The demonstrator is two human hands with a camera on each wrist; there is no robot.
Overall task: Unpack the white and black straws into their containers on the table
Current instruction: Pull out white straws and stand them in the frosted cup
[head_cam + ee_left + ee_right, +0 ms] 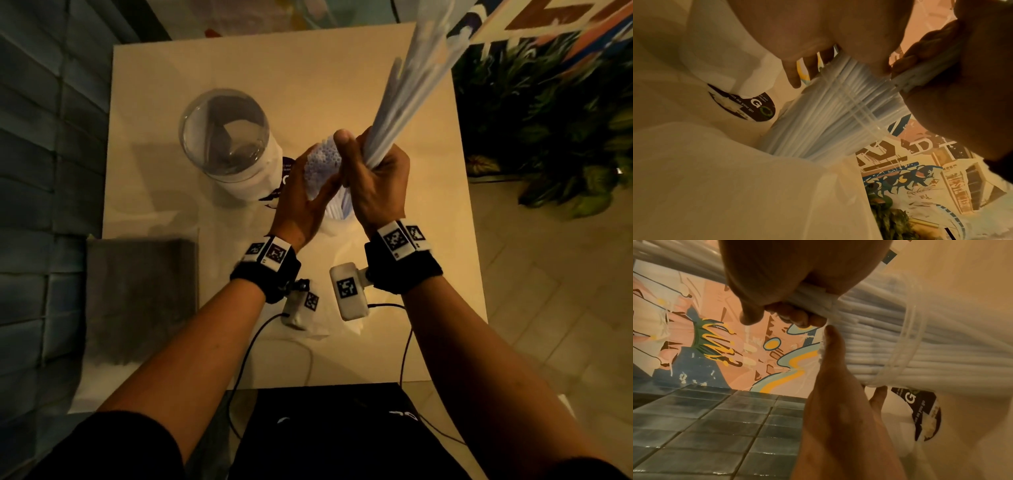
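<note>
My left hand (310, 181) holds the bundle of white straws (323, 161) upright in its clear zip bag (859, 105), open ends toward me. My right hand (368, 161) grips a bunch of white straws (414, 78) that slants up to the far right, blurred. In the right wrist view the bagged straws (890, 344) lie beside my left thumb (834, 369). A clear round container (222, 133) with a white lower part and a dark round label (756, 107) stands just left of my hands. A pack of black straws (140, 301) lies at the table's near left.
The pale table (274, 68) ends close on the right, where a leafy plant (555, 137) stands on the floor. Crumpled white plastic (342, 250) lies under my wrists. Camera cables (246, 359) trail off the near edge. A tiled wall (41, 137) is on the left.
</note>
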